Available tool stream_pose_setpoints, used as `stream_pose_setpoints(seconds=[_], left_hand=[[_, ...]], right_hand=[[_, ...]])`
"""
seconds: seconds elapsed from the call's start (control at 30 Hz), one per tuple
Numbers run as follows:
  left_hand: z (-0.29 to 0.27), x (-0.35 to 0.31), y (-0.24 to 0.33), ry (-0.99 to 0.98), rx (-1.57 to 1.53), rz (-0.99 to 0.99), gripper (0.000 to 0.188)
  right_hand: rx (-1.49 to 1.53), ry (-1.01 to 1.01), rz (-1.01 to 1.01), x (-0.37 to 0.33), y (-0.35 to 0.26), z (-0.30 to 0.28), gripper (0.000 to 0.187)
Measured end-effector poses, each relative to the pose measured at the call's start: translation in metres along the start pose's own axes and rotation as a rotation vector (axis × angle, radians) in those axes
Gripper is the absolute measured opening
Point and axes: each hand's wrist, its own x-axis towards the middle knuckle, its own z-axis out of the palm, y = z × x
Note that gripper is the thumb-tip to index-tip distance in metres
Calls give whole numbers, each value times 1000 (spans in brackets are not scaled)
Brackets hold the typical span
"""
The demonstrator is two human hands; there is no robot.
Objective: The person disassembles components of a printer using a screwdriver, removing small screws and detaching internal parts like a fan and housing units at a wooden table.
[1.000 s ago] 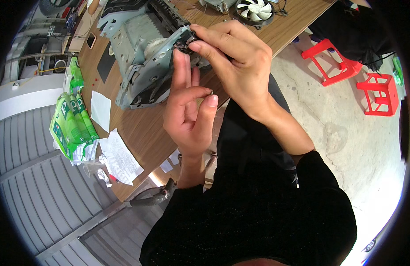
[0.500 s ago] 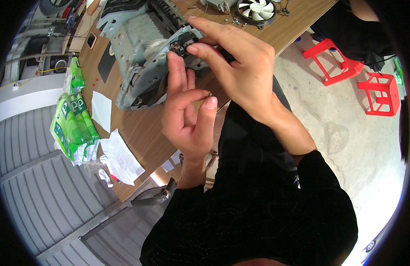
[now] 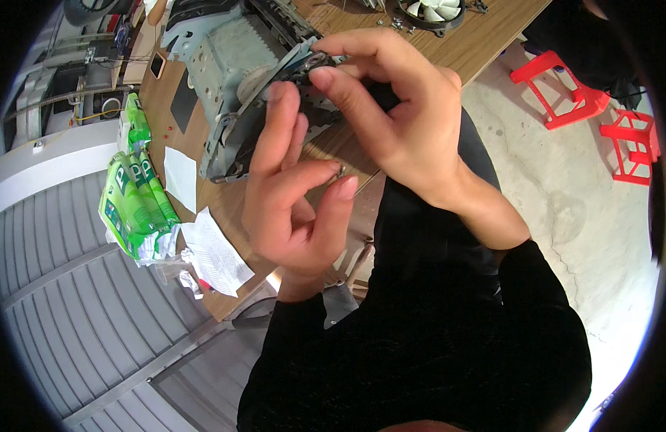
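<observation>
My right hand point(image 3: 412, 122) pinches a small black part point(image 3: 316, 62) between thumb and forefinger. That part is at the near side of a grey metal machine chassis point(image 3: 228, 57), partly covered by my fingertips. Below it, my left hand point(image 3: 290, 194) holds a tiny metal piece point(image 3: 340, 173), perhaps a screw, between thumb and index finger. The other left fingers stretch up beside the chassis, with the longest fingertip close to the black part. Whether that fingertip touches the part I cannot tell.
A white-bladed fan point(image 3: 434, 11) and loose screws point(image 3: 398, 25) lie at the far edge of the wooden table point(image 3: 225, 216). Green tissue packs point(image 3: 138, 194), printed paper point(image 3: 216, 252) and a phone point(image 3: 157, 65) are on the left. Red stools point(image 3: 563, 93) stand on the floor at right.
The black part has turned in my right fingers and shows less of itself. My left hand has dropped slightly, its thumb and index still pinching the tiny piece. The whole view has shifted a little.
</observation>
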Motion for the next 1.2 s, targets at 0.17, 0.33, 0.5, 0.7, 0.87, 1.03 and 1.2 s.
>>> stream_pose_setpoints(seconds=[0.17,0.33,0.5,0.7,0.87,1.03,1.2], left_hand=[[2,-9,1,64,-73,-35,17],[10,-13,-4,121,-84,-92,16],[14,-14,-6,139,-101,-82,16],[17,-17,-9,149,-39,-70,17],[21,-15,-9,145,6,-67,17],[20,-15,-9,177,10,-78,17],[19,-13,-2,139,105,-89,17]], right_hand=[[427,-52,330,0,-7,0,14],[486,-98,410,-2,-4,3,18],[413,-70,282,0,4,5,17],[206,-15,160,2,7,4,9],[158,62,31,1,19,11,11],[93,58,-37,7,13,2,16],[79,-86,45,10,10,-6,19]])
